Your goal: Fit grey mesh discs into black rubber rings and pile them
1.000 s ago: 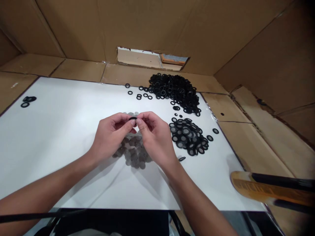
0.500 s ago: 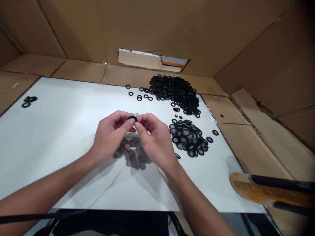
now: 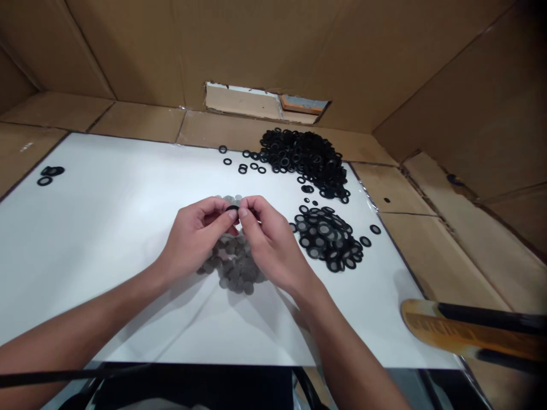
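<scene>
A small black rubber ring (image 3: 233, 208) is pinched between my two hands above the middle of the white board. My left hand (image 3: 194, 236) grips its left side with thumb and fingers. On the other side, my right hand (image 3: 269, 242) closes thumb and forefinger at the ring's right edge. The fingers hide most of the ring, and I cannot tell whether anything sits in it. Below the hands lies a loose heap of grey mesh discs (image 3: 237, 273). To the right is a pile of black rings with grey discs in them (image 3: 327, 236).
A big heap of plain black rings (image 3: 303, 159) lies at the back right, with several strays beside it. A few rings (image 3: 45, 181) lie at the far left. Cardboard walls (image 3: 273, 45) surround the white board (image 3: 106, 193). A yellow-and-black object (image 3: 461, 327) juts in at right.
My hands have shifted slightly and the ring is tilted lower between the fingertips. My right thumb has moved up against its edge. The piles look the same.
</scene>
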`<state>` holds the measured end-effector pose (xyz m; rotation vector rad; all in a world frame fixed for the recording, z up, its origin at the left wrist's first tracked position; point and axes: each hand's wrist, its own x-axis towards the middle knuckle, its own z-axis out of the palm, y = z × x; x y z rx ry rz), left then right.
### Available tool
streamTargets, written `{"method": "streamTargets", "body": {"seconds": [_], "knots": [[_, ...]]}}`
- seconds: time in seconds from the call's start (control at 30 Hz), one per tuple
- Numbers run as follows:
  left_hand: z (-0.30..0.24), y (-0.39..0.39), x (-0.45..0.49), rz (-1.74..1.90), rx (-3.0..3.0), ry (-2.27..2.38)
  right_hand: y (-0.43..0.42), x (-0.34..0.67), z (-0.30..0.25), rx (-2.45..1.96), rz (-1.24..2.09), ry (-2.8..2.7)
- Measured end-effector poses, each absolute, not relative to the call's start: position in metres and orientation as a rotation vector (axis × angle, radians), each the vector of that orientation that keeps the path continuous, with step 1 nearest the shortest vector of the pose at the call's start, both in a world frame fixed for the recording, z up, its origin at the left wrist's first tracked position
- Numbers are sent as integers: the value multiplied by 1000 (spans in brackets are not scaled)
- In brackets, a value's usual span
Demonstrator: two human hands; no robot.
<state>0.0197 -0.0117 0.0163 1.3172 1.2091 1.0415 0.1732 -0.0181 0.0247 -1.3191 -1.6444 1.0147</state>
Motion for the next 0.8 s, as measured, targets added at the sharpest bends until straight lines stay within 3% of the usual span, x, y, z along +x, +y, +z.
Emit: {"method": "streamTargets", "body": {"seconds": [0.3,0.8], "knots": [[18,-10,16,976,1380,1199,-18,177,26,-1306,856,-1849],[17,-13,19,1003,1401,1210,-21,165,18,-1438,775,-1675]]}}
